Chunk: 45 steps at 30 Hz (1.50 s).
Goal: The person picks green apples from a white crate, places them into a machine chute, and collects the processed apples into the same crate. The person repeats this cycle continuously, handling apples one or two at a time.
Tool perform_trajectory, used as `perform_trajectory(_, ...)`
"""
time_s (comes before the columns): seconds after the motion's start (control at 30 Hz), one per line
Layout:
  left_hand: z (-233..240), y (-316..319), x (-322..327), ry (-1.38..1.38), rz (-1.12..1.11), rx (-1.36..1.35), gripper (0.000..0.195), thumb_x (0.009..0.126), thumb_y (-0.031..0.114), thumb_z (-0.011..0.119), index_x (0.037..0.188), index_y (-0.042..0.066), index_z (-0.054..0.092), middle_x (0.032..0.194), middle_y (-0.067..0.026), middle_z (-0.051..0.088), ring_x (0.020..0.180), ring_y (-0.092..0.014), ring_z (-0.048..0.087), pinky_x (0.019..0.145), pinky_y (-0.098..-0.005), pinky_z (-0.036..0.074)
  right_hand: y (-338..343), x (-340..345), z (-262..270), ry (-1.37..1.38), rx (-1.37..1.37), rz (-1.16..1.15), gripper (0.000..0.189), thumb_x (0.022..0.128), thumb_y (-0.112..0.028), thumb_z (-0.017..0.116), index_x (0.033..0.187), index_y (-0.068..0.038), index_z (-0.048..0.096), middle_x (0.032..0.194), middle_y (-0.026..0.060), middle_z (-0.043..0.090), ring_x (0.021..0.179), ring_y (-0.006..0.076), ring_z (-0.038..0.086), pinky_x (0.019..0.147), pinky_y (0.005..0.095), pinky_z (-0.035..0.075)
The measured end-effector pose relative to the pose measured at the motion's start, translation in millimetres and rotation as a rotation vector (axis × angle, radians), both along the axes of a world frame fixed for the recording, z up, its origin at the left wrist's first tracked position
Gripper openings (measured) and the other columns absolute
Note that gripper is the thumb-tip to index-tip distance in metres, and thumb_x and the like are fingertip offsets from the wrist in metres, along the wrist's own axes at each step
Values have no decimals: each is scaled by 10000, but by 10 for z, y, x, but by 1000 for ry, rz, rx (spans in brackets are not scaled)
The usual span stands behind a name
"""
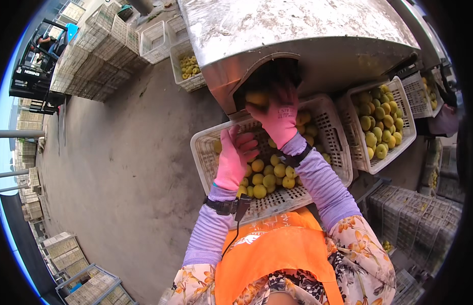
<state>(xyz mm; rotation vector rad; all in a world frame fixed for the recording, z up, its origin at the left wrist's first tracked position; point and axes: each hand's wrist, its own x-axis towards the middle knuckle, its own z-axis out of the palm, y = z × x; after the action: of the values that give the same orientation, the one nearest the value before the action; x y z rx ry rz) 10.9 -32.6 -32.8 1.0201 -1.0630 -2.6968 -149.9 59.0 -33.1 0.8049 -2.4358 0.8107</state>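
Observation:
A white plastic crate (282, 202) of round yellow-green fruit (259, 191) sits in front of me, below a metal machine (293, 23). My right hand (279, 110), in a pink glove, reaches into the dark opening at the machine's front. A yellow fruit (257, 98) lies at its fingers; shadow hides whether they grip it. My left hand (236, 154), also pink-gloved, hovers over the crate's left part with fingers apart and holds nothing. More fruit shows under and beyond my right wrist, inside the crate.
Another crate (410, 114) full of the fruit stands at right. Beyond the machine's left side is a crate (198, 83) of cut fruit rings. Stacked crates (95, 57) and a forklift (34, 80) carrying a person are at upper left. A person's sleeve (444, 120) shows at far right.

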Motion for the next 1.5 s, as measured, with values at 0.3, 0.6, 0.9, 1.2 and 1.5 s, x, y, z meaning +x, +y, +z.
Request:
perform_trajectory(0.3, -1708, 332, -29, -219, -406, -755, 760, 1027, 543, 525, 1611, 98, 330, 1418, -219, 560, 1226, -354, 605, 989, -491, 517, -192, -577, 395, -63, -103, 101, 593, 881, -471, 762, 1285, -46, 671, 1260, 191, 674, 1206, 392, 620, 1036, 492, 490)
perform_trajectory(0.6, -3601, 1311, -976, -735, -568, -1381, 963, 892, 635, 653, 1616, 101, 310, 1540, -268, 419, 1338, -516, 487, 1094, -572, 450, 1718, -117, -1056, -284, 582, 108, 396, 926, -294, 692, 1283, -122, 682, 1178, 105, 713, 1019, 332, 709, 838, 450, 573)
perform_trajectory(0.9, -3058, 1112, -1197, -598, -456, -1604, 793, 876, 689, 659, 1302, 26, 575, 1100, -153, 674, 1042, -378, 690, 857, -515, 581, 1716, -71, -2100, -642, 1355, -211, 405, 902, -265, 690, 1285, -137, 667, 1280, 111, 612, 1116, 273, 653, 818, 444, 571)
perform_trajectory(1.2, -2894, 1137, -1048, -551, -412, -1353, 829, 869, 582, 717, 1481, 75, 480, 1394, -251, 600, 1265, -415, 612, 990, -507, 535, 1895, -98, -1882, -564, 1146, -17, 535, 817, -397, 776, 1269, -133, 665, 1274, 126, 592, 1126, 299, 635, 897, 457, 542)
perform_trajectory(1.5, -1072, 854, -151, 34, -143, 173, 681, 1052, 558, 535, 1493, 44, 465, 1445, -155, 585, 1270, -296, 622, 1045, -440, 543, 1848, 232, -354, -938, 222, 302, 724, 754, -323, 842, 1388, -54, 619, 1231, 181, 656, 1043, 312, 694, 912, 421, 571)
